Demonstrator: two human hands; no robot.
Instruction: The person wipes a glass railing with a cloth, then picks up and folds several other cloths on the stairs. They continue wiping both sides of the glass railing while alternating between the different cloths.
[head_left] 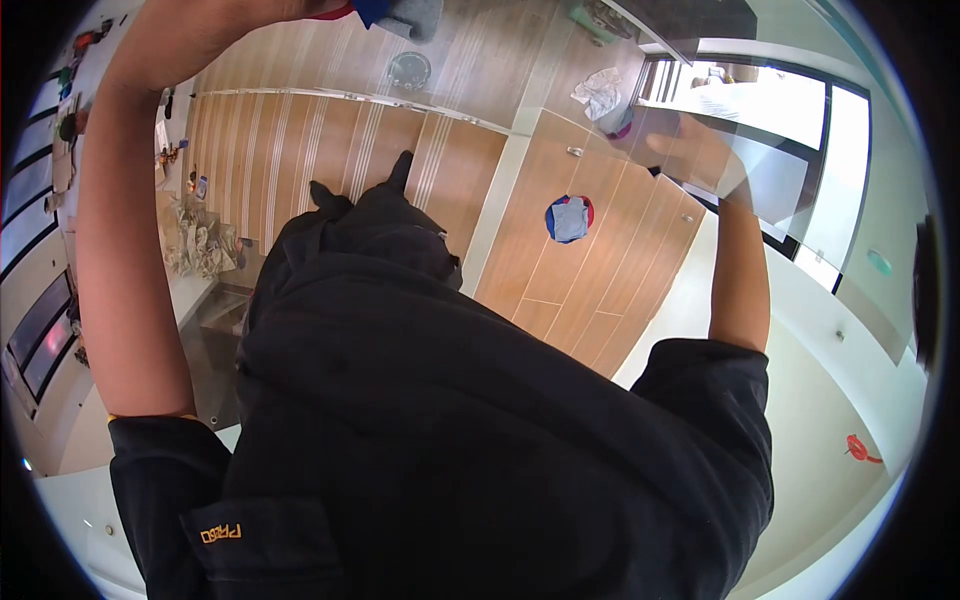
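Observation:
My left arm reaches up along the left side, and my left hand (pixel 240 18) is partly cut off by the top edge. Beside its fingers hangs a grey, blue and red cloth (pixel 410 18), which the hand appears to grip. On the right, my right hand (pixel 695 155) looks pale and see-through, overlapped by a glass pane or its reflection. Its fingers are stretched out, with nothing visible in them. A similar round grey, blue and red cloth (pixel 570 218) shows against the wood-coloured panels below, between my arms.
Wood-coloured panels with small metal handles (pixel 574 152) lie below me. My feet (pixel 400 170) are on a striped wooden surface (pixel 280 140). A crumpled white cloth (pixel 600 92) is near a window (pixel 740 95). Plastic-wrapped items (pixel 200 240) are at left; a red coil (pixel 858 448) is at right.

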